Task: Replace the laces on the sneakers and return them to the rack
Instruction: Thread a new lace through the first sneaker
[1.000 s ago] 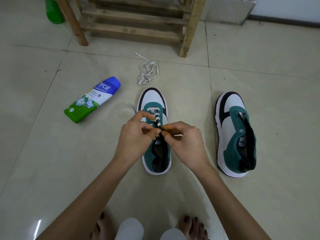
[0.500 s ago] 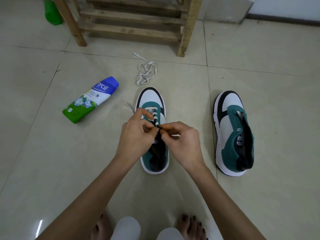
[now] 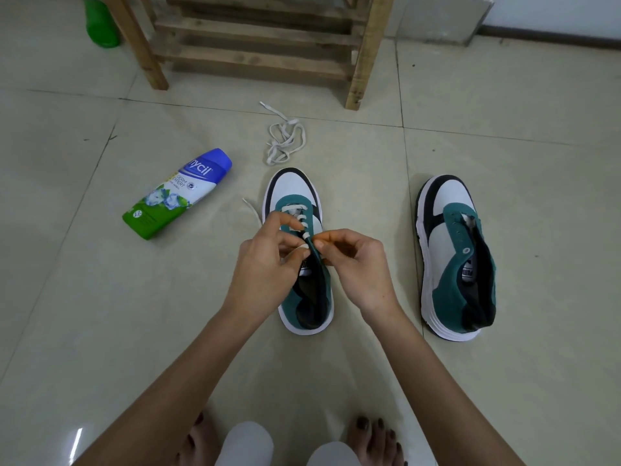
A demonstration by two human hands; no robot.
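White flat lace [image 3: 300, 219], limp and light: we pinch it close to the eyelets of the teal-and-white sneaker [image 3: 291, 187], left hand [image 3: 265, 267] and right hand [image 3: 358, 264] both clamped on it.

A wooden rack [image 3: 255, 58] stands on cream floor tiles [image 3: 67, 297] near a white wall [image 3: 554, 8].

The bottle [image 3: 174, 193] lying left of centre shows white letters "nycil" on its blue band, the first letter partly cut off, and "GERM EXPERT" on the white part below; the finer print is too small to read. In the sneaker at right [image 3: 450, 237], a white tag inside bears dark letters that look like "PUMA", upside down. The middle sneaker [image 3: 290, 186] has a like tag, unreadable.
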